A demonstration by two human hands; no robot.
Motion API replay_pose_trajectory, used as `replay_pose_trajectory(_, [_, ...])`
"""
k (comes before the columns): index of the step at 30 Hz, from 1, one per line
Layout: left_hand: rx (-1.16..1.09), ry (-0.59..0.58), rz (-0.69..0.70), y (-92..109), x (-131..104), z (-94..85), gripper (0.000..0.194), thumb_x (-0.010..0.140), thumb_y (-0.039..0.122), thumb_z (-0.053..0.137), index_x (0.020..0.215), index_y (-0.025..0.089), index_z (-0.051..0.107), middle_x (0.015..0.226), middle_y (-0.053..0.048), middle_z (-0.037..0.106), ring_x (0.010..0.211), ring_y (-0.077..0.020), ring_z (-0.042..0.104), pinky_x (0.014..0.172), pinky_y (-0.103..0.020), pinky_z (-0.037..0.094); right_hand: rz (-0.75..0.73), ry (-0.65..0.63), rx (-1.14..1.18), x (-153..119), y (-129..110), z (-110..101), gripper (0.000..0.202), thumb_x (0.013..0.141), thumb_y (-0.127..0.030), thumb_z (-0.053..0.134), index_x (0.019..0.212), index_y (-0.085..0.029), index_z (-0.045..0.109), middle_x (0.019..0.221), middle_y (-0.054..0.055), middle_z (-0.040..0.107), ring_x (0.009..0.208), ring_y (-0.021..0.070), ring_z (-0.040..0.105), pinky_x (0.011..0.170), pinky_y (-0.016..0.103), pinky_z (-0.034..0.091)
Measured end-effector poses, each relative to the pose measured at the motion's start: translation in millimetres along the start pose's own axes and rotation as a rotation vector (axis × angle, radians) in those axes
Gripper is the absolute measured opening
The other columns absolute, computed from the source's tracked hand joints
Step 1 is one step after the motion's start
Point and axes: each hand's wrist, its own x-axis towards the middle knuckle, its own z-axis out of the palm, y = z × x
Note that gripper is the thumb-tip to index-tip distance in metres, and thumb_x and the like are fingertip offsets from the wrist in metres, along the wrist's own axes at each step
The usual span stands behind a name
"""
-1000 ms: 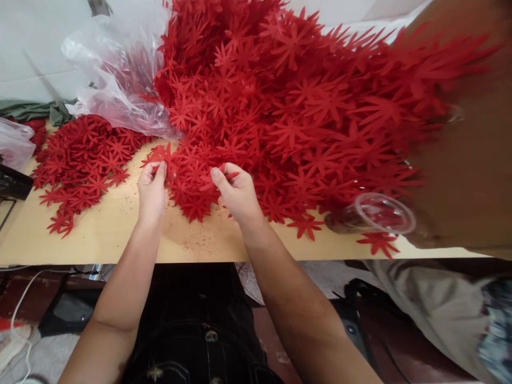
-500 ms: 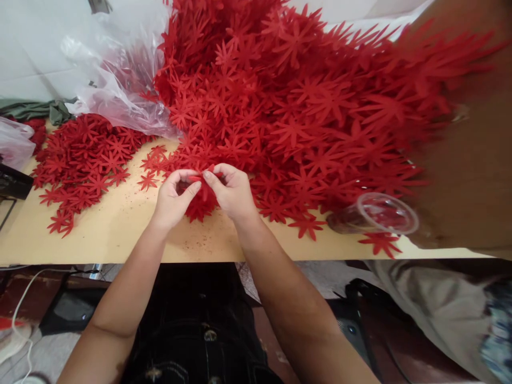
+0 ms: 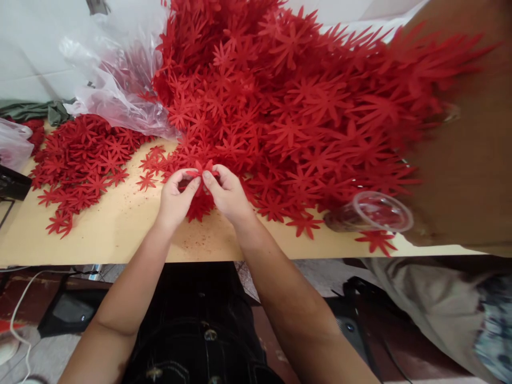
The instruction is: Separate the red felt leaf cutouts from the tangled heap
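Between my two hands is a red flower-shaped cutout [image 3: 200,169] with narrow petals, held just above the table. My left hand [image 3: 178,193] pinches its left side between thumb and fingers. On the other side my right hand [image 3: 226,193] pinches it too, the thumb close to the middle. Both sets of fingers partly hide the piece. More red cutouts [image 3: 201,207] lie beneath my hands. Right behind them rises a large heap of the same cutouts [image 3: 276,106].
A smaller pile of red cutouts [image 3: 90,160] lies at left, beside a clear plastic bag [image 3: 120,101]. On the right a clear plastic cup [image 3: 368,212] lies tipped near the table edge, before a brown cardboard surface [image 3: 464,176]. Tiny red specks dot the tabletop [image 3: 128,234].
The cutout between my fingers now shows its petals more spread and upright. My hands have stayed almost in place, while the view has shifted slightly.
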Motion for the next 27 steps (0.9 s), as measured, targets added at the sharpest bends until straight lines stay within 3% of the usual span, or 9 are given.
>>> replay_pose_trajectory(4, [-0.002, 0.119, 0.048, -3.4, 1.5, -0.1, 0.011, 0.069, 0.017, 0.063, 0.079, 0.018, 0.059, 0.083, 0.001, 0.061, 0.078, -0.0074, 0.056, 0.076, -0.022, 0.045, 0.034, -0.125, 0.045, -1.4, -1.8, 0.2, 0.041, 0.066, -0.058, 0.062, 0.075, -0.020, 0.049, 0.067, -0.003, 0.052, 0.062, 0.0084, 0.046, 0.061, 0.026, 0.041])
replay_pose_trajectory(8, [-0.021, 0.173, 0.052, -3.1, 3.9, 0.3, 0.008, 0.071, 0.021, 0.061, 0.077, 0.019, 0.055, 0.080, 0.002, 0.060, 0.076, -0.0075, 0.056, 0.075, -0.022, 0.045, 0.046, -0.055, -0.021, -4.7, -7.1, 1.2, 0.043, 0.063, -0.058, 0.064, 0.061, -0.020, 0.045, 0.057, -0.005, 0.046, 0.053, 0.0065, 0.038, 0.052, 0.024, 0.035])
replay_pose_trajectory(12, [-0.136, 0.264, -0.042, -2.3, 17.6, -16.3, 0.012, 0.078, 0.030, 0.055, 0.079, 0.022, 0.046, 0.077, 0.003, 0.061, 0.069, -0.0086, 0.058, 0.064, -0.023, 0.045, 0.062, -0.055, -0.042, -7.9, -8.0, -3.1, 0.039, 0.068, -0.052, 0.063, 0.060, -0.020, 0.042, 0.051, -0.006, 0.043, 0.048, 0.0057, 0.036, 0.048, 0.023, 0.032])
replay_pose_trajectory(14, [-0.146, 0.281, -0.083, -1.2, 22.9, -25.1, 0.014, 0.077, 0.030, 0.056, 0.078, 0.022, 0.045, 0.072, 0.004, 0.059, 0.062, -0.0078, 0.056, 0.059, -0.021, 0.043, 0.056, -0.010, -0.047, -6.6, -5.4, -7.9, 0.034, 0.067, -0.050, 0.065, 0.068, -0.020, 0.049, 0.061, -0.003, 0.052, 0.055, 0.0074, 0.046, 0.053, 0.024, 0.040])
replay_pose_trajectory(16, [-0.100, 0.264, -0.091, 0.8, 22.9, -27.4, 0.012, 0.074, 0.024, 0.060, 0.077, 0.021, 0.048, 0.066, 0.006, 0.056, 0.057, -0.0061, 0.052, 0.057, -0.020, 0.041, 0.031, 0.070, -0.070, -3.8, -2.7, -11.8, 0.038, 0.064, -0.049, 0.068, 0.084, -0.020, 0.056, 0.086, 0.003, 0.060, 0.075, 0.0113, 0.055, 0.067, 0.028, 0.048])
replay_pose_trajectory(18, [-0.051, 0.212, -0.075, 3.3, 17.9, -22.4, 0.010, 0.071, 0.018, 0.061, 0.075, 0.019, 0.052, 0.063, 0.006, 0.054, 0.056, -0.0050, 0.050, 0.058, -0.018, 0.040, -0.002, 0.114, -0.111, -1.3, -2.2, -12.6, 0.051, 0.061, -0.048, 0.070, 0.103, -0.021, 0.056, 0.114, 0.009, 0.056, 0.099, 0.0163, 0.055, 0.083, 0.034, 0.048])
replay_pose_trajectory(20, [-0.019, 0.142, -0.057, 5.5, 10.9, -13.6, 0.008, 0.069, 0.015, 0.062, 0.073, 0.017, 0.055, 0.064, 0.005, 0.056, 0.058, -0.0046, 0.050, 0.061, -0.018, 0.041, -0.024, 0.081, -0.141, -0.3, -4.3, -9.9, 0.055, 0.061, -0.048, 0.070, 0.108, -0.022, 0.057, 0.124, 0.010, 0.051, 0.108, 0.0185, 0.052, 0.089, 0.036, 0.047])
replay_pose_trajectory(24, [0.018, 0.038, -0.059, 7.6, 1.3, -1.6, 0.006, 0.070, 0.013, 0.062, 0.071, 0.016, 0.056, 0.067, 0.004, 0.058, 0.063, -0.0053, 0.052, 0.066, -0.019, 0.044, 0.024, -0.068, -0.057, -0.1, -8.7, -1.9, 0.037, 0.065, -0.051, 0.066, 0.084, -0.019, 0.061, 0.086, 0.004, 0.063, 0.076, 0.0129, 0.057, 0.071, 0.031, 0.050])
replay_pose_trajectory(27, [0.031, 0.043, -0.017, 7.8, -0.8, -1.6, 0.007, 0.071, 0.015, 0.062, 0.075, 0.016, 0.057, 0.071, 0.003, 0.058, 0.066, -0.0057, 0.053, 0.068, -0.020, 0.044, 0.048, 0.054, -0.027, 1.0, -6.6, -1.2, 0.031, 0.067, -0.047, 0.065, 0.069, -0.017, 0.057, 0.063, -0.002, 0.056, 0.058, 0.0081, 0.048, 0.059, 0.026, 0.044])
